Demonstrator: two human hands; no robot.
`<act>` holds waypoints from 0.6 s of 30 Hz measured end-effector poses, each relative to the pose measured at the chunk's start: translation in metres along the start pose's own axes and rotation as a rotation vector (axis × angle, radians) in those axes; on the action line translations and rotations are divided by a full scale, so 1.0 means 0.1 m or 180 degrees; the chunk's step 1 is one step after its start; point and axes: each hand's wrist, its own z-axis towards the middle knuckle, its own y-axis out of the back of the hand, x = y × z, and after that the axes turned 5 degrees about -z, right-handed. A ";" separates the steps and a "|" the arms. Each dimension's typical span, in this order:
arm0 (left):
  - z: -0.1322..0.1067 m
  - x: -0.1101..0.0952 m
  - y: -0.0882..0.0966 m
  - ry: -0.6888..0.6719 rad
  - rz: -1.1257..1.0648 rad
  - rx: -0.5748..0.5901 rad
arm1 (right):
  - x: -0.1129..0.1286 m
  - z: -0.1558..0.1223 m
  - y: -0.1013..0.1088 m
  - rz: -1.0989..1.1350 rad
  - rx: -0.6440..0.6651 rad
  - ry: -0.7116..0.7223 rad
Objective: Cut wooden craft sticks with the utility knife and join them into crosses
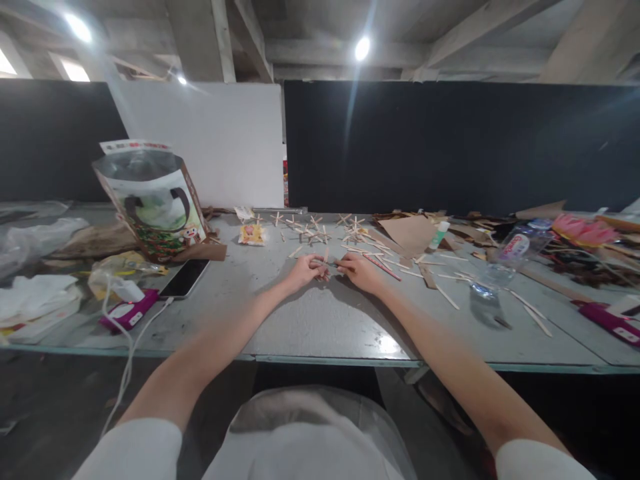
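Both my arms reach out over a grey table (320,320). My left hand (304,270) is closed around a small bundle of wooden sticks (325,261). My right hand (359,270) pinches the other side of the same sticks, fingertips almost touching the left hand's. Just beyond the hands lie several star-shaped stick assemblies (313,230) and loose wooden sticks (385,263).
A printed bag (155,203) stands at the back left, with a phone (184,278), a cable and a purple pack (129,313) near it. Cardboard pieces (413,233), a glue stick (440,235) and a plastic bottle (500,263) lie to the right. Dark panels wall the far edge.
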 end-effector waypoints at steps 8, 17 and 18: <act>0.00 -0.02 -0.02 0.0049 -0.0003 -0.0068 | 0.04 0.01 0.03 -0.0042 0.0046 -0.0059; -0.01 -0.04 -0.04 0.0035 0.0022 -0.0107 | 0.03 0.01 0.04 -0.0086 0.0059 -0.0050; -0.01 -0.04 -0.04 0.0032 0.0024 -0.0122 | 0.03 0.01 0.03 -0.0086 0.0049 -0.0051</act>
